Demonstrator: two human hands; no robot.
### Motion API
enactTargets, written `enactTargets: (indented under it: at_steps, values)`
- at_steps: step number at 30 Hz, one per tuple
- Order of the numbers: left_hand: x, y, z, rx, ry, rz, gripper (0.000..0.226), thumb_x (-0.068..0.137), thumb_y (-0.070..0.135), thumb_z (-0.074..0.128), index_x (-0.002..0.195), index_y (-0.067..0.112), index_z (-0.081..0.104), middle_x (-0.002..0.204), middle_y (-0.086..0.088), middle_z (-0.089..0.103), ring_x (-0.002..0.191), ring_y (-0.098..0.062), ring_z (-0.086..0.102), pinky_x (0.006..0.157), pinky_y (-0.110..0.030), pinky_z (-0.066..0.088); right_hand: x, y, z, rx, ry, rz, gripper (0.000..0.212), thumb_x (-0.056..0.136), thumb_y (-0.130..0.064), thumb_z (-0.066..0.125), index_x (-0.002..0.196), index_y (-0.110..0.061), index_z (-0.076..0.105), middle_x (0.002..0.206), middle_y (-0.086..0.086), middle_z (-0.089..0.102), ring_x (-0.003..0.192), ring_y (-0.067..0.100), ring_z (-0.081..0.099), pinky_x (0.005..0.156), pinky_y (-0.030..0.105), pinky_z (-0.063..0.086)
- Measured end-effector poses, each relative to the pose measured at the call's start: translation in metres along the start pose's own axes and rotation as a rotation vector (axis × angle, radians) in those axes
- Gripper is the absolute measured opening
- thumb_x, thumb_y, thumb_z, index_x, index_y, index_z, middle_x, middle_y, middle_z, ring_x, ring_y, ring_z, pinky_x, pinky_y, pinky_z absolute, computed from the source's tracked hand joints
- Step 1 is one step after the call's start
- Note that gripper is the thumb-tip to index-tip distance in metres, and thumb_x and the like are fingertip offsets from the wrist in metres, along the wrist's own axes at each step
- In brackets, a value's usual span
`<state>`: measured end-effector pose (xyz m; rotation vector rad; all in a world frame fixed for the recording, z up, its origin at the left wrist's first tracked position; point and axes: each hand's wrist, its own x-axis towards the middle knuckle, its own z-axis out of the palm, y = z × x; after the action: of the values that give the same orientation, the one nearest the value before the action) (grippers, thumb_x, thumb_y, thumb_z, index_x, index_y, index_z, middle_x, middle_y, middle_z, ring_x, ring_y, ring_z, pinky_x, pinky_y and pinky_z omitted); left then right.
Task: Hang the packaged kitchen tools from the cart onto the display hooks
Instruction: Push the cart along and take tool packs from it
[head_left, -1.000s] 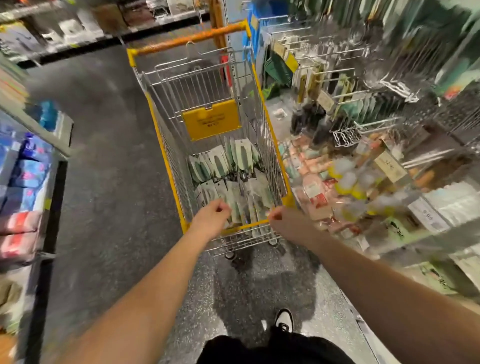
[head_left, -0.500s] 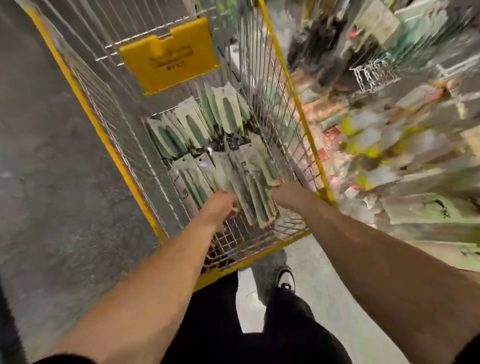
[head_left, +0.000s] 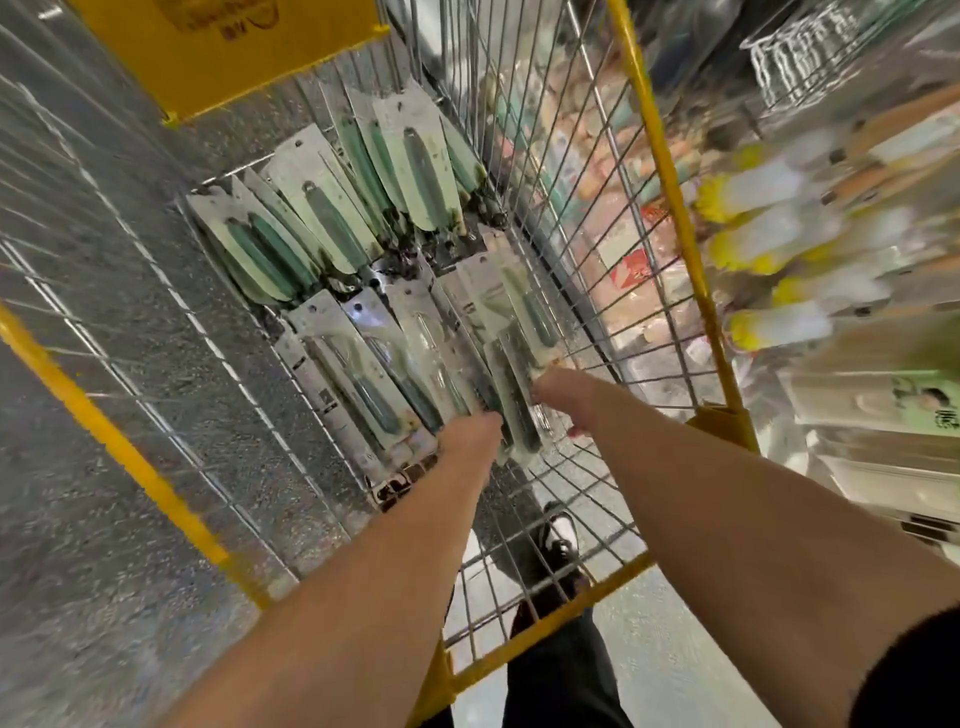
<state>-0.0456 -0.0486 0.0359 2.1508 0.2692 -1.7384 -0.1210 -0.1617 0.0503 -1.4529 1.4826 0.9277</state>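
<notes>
Both arms have gone from the rim of the wire cart (head_left: 156, 467) down to its floor, so picking up has begun. The left hand (head_left: 470, 434) rests on the near row of packaged kitchen tools (head_left: 395, 374); its grip I cannot tell. The right hand (head_left: 563, 397) holds one pack's edge. Mesh walls hem both sides; overhead is free. The display hooks (head_left: 779, 57) blur at right.

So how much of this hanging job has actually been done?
Hardly any, by the look of it. The cart holds many packaged tools lying in rows. Both hands are down inside it, the left hand and right hand at one pack; the grip is blurred. All the hanging is left.
</notes>
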Motion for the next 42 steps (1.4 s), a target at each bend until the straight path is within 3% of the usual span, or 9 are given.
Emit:
enactTargets:
  at_steps: [2,4,9,14,20,26,32,37,42]
  values:
    - [0.011,-0.001,0.005,-0.019,0.020,-0.019,0.027,0.102,0.028,0.055,0.091,0.004,0.051,0.076,-0.004,0.047,0.065,-0.020,0.047,0.068,-0.036,0.040,0.013,0.004,0.006,0.069,0.003,0.018,0.049,0.104,-0.008,0.039,0.151,0.000,0.029,0.154,0.020,0.035,0.133,0.035,0.045,0.096,0.040,0.048]
    - [0.014,0.001,0.008,-0.121,0.015,-0.023,0.034,0.100,0.031,0.059,0.118,0.002,0.057,0.082,-0.005,0.054,0.071,-0.022,0.052,0.074,-0.036,0.042,0.019,0.006,0.012,0.140,-0.028,0.038,0.056,0.103,-0.014,0.039,0.155,-0.004,0.022,0.161,0.015,0.026,0.141,0.035,0.036,0.110,0.045,0.040]
    - [0.024,-0.005,0.018,-0.202,-0.076,-0.073,0.070,0.096,0.044,0.063,0.148,0.002,0.042,0.143,-0.017,0.053,0.130,-0.034,0.050,0.099,-0.039,0.042,0.015,0.000,0.016,0.187,-0.060,0.043,0.049,0.105,-0.019,0.037,0.151,-0.002,0.036,0.158,0.016,0.033,0.142,0.032,0.035,0.117,0.045,0.034]
    - [0.025,-0.012,0.020,-0.278,-0.088,-0.028,0.067,0.091,0.046,0.069,0.142,0.007,0.049,0.135,-0.014,0.059,0.123,-0.034,0.055,0.107,-0.048,0.047,0.011,-0.003,0.013,0.167,-0.116,0.043,0.050,0.103,-0.022,0.047,0.147,0.001,0.038,0.153,0.017,0.037,0.135,0.031,0.042,0.109,0.042,0.041]
    - [0.018,-0.016,0.011,-0.296,-0.106,-0.008,0.031,0.096,0.030,0.067,0.117,0.008,0.064,0.099,-0.008,0.068,0.088,-0.022,0.061,0.076,-0.033,0.051,0.002,0.005,0.005,0.097,-0.161,0.004,0.050,0.098,-0.034,0.055,0.139,-0.005,0.048,0.138,0.017,0.051,0.121,0.030,0.050,0.104,0.043,0.045]
    - [0.002,-0.007,0.008,-0.267,-0.136,0.052,0.027,0.104,0.028,0.050,0.110,0.006,0.064,0.090,-0.013,0.073,0.079,-0.026,0.066,0.078,-0.040,0.054,-0.004,0.007,0.009,0.146,-0.187,0.006,0.046,0.099,-0.039,0.053,0.130,-0.005,0.055,0.127,0.013,0.059,0.115,0.028,0.056,0.098,0.042,0.049]
    - [0.009,-0.007,0.009,-0.319,-0.170,0.054,0.034,0.101,0.035,0.053,0.115,0.006,0.065,0.102,-0.014,0.074,0.097,-0.031,0.069,0.095,-0.046,0.055,0.009,0.005,0.011,0.197,-0.251,0.038,0.036,0.095,-0.032,0.051,0.125,-0.013,0.057,0.124,0.010,0.061,0.115,0.026,0.055,0.097,0.043,0.048]
    - [0.018,-0.010,0.014,-0.389,-0.191,0.020,0.040,0.101,0.041,0.050,0.121,0.009,0.063,0.105,-0.012,0.076,0.098,-0.031,0.071,0.072,-0.039,0.056,0.012,0.003,0.015,0.295,-0.297,0.025,0.034,0.085,-0.013,0.050,0.117,-0.004,0.060,0.105,0.013,0.060,0.093,0.026,0.055,0.082,0.037,0.048]
    - [0.013,-0.010,0.013,-0.392,-0.135,0.045,0.039,0.100,0.041,0.055,0.117,0.007,0.064,0.102,-0.012,0.074,0.091,-0.027,0.072,0.072,-0.037,0.060,0.002,-0.001,0.009,0.293,-0.294,-0.027,0.028,0.086,-0.019,0.047,0.108,-0.006,0.057,0.102,0.015,0.060,0.093,0.029,0.057,0.084,0.040,0.050]
